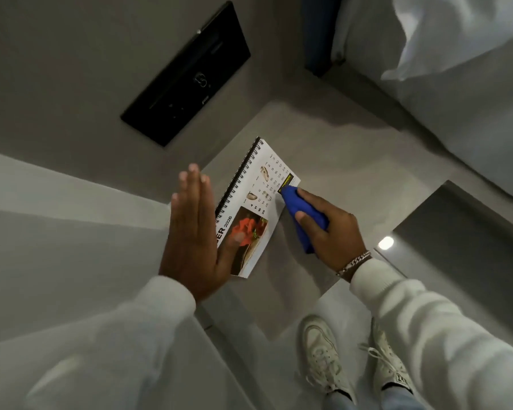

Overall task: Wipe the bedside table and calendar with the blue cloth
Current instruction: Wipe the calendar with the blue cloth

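Observation:
A spiral-bound desk calendar (259,202) with a red flower picture is held up above the grey bedside table (338,161). My left hand (193,232) supports it, fingers flat behind its back and thumb pressed on the flower picture. My right hand (329,229) is shut on the bunched blue cloth (299,214), whose tip touches the calendar's lower right edge by a yellow label.
A black control panel (187,75) is set into the grey wall behind the table. The bed with white linen (456,69) lies to the right. A glossy dark surface (462,232) reflects a light at lower right. My white sneakers (356,359) stand on the floor below.

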The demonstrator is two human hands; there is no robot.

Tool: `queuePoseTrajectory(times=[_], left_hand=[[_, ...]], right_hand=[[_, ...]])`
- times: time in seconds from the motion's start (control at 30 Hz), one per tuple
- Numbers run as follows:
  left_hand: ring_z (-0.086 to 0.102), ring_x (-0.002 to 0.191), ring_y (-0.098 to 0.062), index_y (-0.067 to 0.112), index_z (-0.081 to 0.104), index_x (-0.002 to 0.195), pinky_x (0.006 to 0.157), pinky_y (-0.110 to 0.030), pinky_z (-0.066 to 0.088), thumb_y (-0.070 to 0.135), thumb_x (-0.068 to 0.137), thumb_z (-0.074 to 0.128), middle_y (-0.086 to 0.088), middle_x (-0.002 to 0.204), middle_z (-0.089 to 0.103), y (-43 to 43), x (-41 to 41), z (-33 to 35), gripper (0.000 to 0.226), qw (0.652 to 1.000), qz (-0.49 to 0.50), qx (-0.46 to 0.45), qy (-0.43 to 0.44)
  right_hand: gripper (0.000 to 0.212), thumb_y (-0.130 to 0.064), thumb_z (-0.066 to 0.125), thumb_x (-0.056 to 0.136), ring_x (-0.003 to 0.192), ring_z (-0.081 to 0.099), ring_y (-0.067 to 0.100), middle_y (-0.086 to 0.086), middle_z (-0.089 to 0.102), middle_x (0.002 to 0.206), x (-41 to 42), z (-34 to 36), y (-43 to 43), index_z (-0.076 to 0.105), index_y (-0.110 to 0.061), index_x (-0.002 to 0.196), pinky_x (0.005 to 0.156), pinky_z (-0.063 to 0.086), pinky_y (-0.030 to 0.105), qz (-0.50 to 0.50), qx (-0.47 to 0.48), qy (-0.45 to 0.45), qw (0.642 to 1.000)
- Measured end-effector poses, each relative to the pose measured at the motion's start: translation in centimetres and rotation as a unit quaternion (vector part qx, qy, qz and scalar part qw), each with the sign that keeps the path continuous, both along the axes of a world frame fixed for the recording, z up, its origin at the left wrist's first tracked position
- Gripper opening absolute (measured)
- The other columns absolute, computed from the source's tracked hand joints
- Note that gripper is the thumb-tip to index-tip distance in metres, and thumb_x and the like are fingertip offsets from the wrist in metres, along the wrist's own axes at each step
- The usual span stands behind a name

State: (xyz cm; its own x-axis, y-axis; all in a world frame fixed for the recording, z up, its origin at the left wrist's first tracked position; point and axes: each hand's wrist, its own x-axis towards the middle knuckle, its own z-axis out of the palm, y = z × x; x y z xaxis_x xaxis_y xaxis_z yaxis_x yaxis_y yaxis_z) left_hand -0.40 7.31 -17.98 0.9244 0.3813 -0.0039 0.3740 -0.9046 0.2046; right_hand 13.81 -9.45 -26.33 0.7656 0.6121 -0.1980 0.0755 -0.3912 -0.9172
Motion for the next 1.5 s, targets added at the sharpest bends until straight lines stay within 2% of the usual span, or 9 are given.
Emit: queuePoseTrajectory(times=[0.2,0.23,0.33,0.47,0.7,0.87,1.07,1.3,1.5], left_hand=[[-0.011,0.152,-0.021,0.015,-0.008,0.153,0.121,-0.039,-0.005,0.066,0.088,0.034,-0.006,0.164,-0.011,3.0,3.3,-1.6,0.093,0.988,-0.114,0.003,0.103],[-0.012,0.152,-0.018,0.016,-0.009,0.153,0.120,-0.036,-0.008,0.067,0.088,0.034,-0.005,0.164,-0.011,3.1,3.5,-1.8,0.093,0.988,-0.117,-0.005,0.104],[-0.012,0.152,-0.017,0.013,-0.004,0.153,0.120,-0.027,-0.014,0.066,0.088,0.033,-0.007,0.165,-0.007,3.2,3.6,-2.2,0.092,0.988,-0.122,-0.010,0.089],[-0.008,0.153,-0.021,0.008,-0.001,0.153,0.123,-0.036,-0.007,0.064,0.090,0.030,-0.010,0.165,-0.004,3.1,3.6,-2.1,0.089,0.987,-0.137,-0.020,0.076],[-0.009,0.152,-0.022,0.007,-0.003,0.152,0.124,-0.042,-0.002,0.066,0.091,0.022,-0.010,0.164,-0.006,2.8,3.8,-1.5,0.088,0.986,-0.140,-0.050,0.078],[-0.012,0.152,-0.017,0.014,-0.007,0.152,0.123,-0.039,-0.005,0.068,0.090,0.021,-0.006,0.164,-0.009,2.9,3.7,-1.9,0.088,0.986,-0.133,-0.055,0.082],[-0.010,0.152,-0.019,0.009,-0.002,0.153,0.123,-0.035,-0.007,0.068,0.090,0.022,-0.009,0.165,-0.006,3.0,3.8,-1.9,0.089,0.987,-0.134,-0.047,0.074],[-0.010,0.152,-0.019,0.010,-0.003,0.153,0.123,-0.036,-0.005,0.066,0.092,0.022,-0.007,0.164,-0.007,3.0,3.7,-1.8,0.086,0.986,-0.143,-0.052,0.073],[-0.010,0.152,-0.019,0.009,-0.001,0.153,0.123,-0.039,-0.004,0.066,0.091,0.022,-0.009,0.165,-0.006,3.1,3.6,-1.9,0.088,0.987,-0.137,-0.045,0.078]], right_hand=[[0.047,-0.029,0.051,0.095,0.112,0.053,0.013,0.003,0.052,0.139,-2.4,-1.0,3.7,0.040,-0.022,0.140,0.092,0.043,0.008,-0.116,0.077,0.067,0.988],[0.047,-0.029,0.050,0.095,0.114,0.053,0.013,0.003,0.050,0.141,-2.3,-1.0,4.2,0.038,-0.022,0.141,0.095,0.044,0.010,-0.137,0.084,0.068,0.985],[0.049,-0.027,0.047,0.097,0.125,0.049,0.019,0.006,0.046,0.145,-2.0,-1.1,5.8,0.033,-0.019,0.143,0.105,0.045,0.038,-0.178,0.090,0.082,0.977],[0.048,-0.020,0.050,0.096,0.132,0.045,0.030,0.014,0.044,0.146,-4.4,-1.3,6.7,0.037,-0.012,0.141,0.105,0.043,0.049,-0.195,0.083,0.075,0.974],[0.049,-0.018,0.053,0.094,0.140,0.033,0.017,-0.002,0.036,0.148,-10.0,-1.3,6.3,0.035,-0.025,0.139,0.114,0.032,0.032,-0.190,0.119,0.116,0.968],[0.049,-0.020,0.052,0.095,0.137,0.039,0.028,0.008,0.040,0.148,-5.2,-0.9,7.8,0.037,-0.015,0.141,0.107,0.041,0.048,-0.228,0.104,0.085,0.964],[0.051,-0.024,0.052,0.095,0.133,0.044,0.030,0.014,0.039,0.149,-1.6,-1.0,8.7,0.035,-0.014,0.142,0.103,0.046,0.048,-0.242,0.096,0.075,0.963],[0.054,-0.031,0.050,0.094,0.138,0.029,0.006,0.001,0.028,0.155,-11.4,-2.3,6.0,0.028,-0.030,0.143,0.112,0.033,0.024,-0.149,0.102,0.068,0.981],[0.051,-0.036,0.045,0.095,0.137,0.036,0.022,0.006,0.029,0.155,-9.2,-2.0,7.1,0.022,-0.034,0.141,0.109,0.038,0.036,-0.169,0.093,0.033,0.981]])
